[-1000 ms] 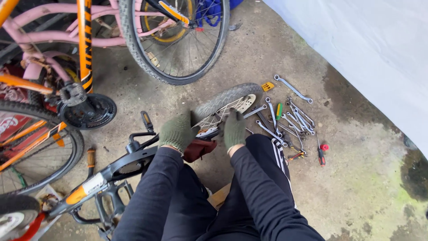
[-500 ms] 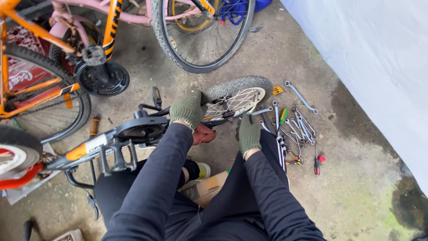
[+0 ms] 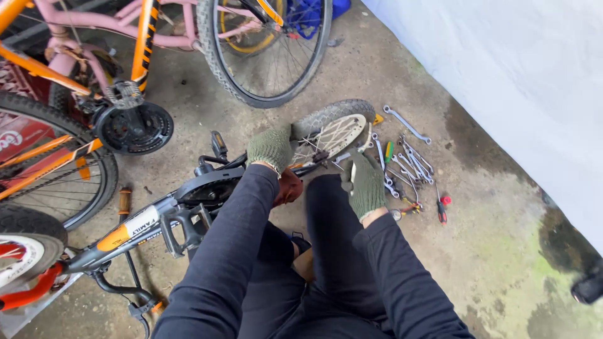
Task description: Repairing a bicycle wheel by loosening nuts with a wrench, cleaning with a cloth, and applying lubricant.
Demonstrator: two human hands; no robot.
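Small bicycle [image 3: 188, 207] lying on its side on the concrete floor [image 3: 490, 251], rear wheel [image 3: 333, 129] toward the spread of wrenches [image 3: 405, 166].
The left hand [image 3: 270, 149], gloved, presses down on the frame by the wheel, fingers curled over it; the right hand [image 3: 366, 185] hovers loosely closed, whether it holds anything I cannot tell. The frame looks stiff and fairly heavy, best gripped at the tubes; spokes seem bendable.

Left hand [image 3: 270, 147]: gloved, resting on small wheel [image 3: 330, 129]
Right hand [image 3: 366, 185]: gloved, near spanners [image 3: 405, 163]
Floor [image 3: 490, 251]: concrete
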